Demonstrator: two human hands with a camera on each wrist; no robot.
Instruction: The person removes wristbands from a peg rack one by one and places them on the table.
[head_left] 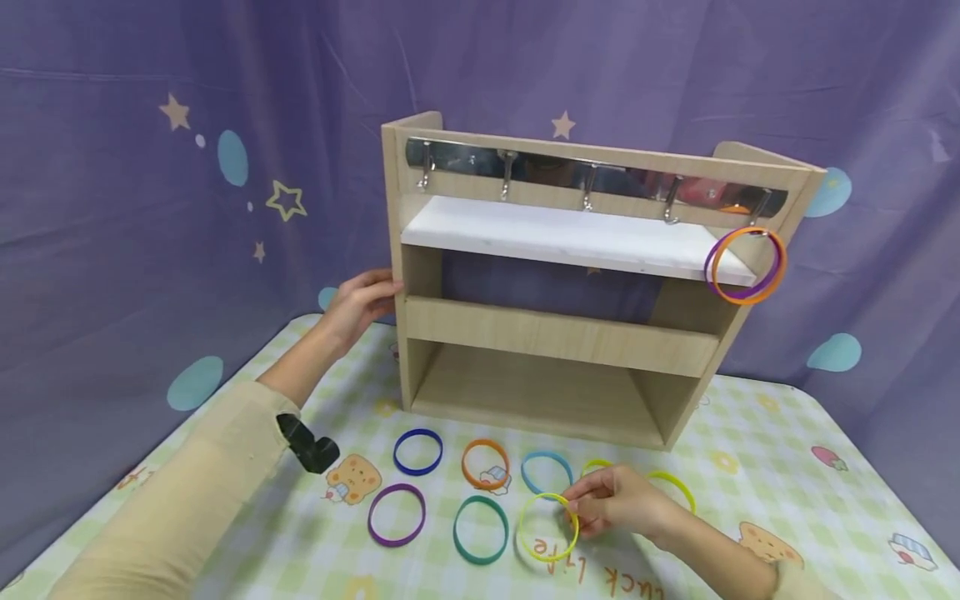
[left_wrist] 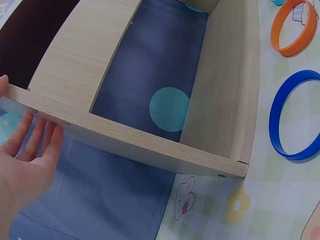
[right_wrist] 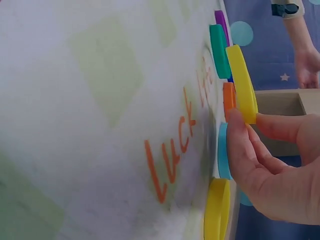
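Note:
My right hand (head_left: 622, 502) pinches a yellow silicone wristband (right_wrist: 242, 82) between thumb and fingers, raised a little off the tablecloth. My left hand (head_left: 358, 308) touches the left side panel of a wooden shelf (head_left: 562, 337); in the left wrist view its fingers lie fairly straight against the outer face, with the thumb tip at the front edge. From the shelf's rightmost hook (head_left: 757, 208) hang an orange wristband (head_left: 781, 271) and a purple one (head_left: 708, 268). A light blue wristband (head_left: 525, 473) and a green wristband (head_left: 457, 540) lie near my right hand.
Also on the checked tablecloth (head_left: 750, 467) lie a dark blue wristband (head_left: 397, 460), an orange one (head_left: 465, 468), a purple one (head_left: 371, 521) and two yellow ones, the right one (head_left: 686, 490) partly behind my hand. Several metal hooks line the shelf's top rail. A purple curtain (head_left: 300, 100) stands behind.

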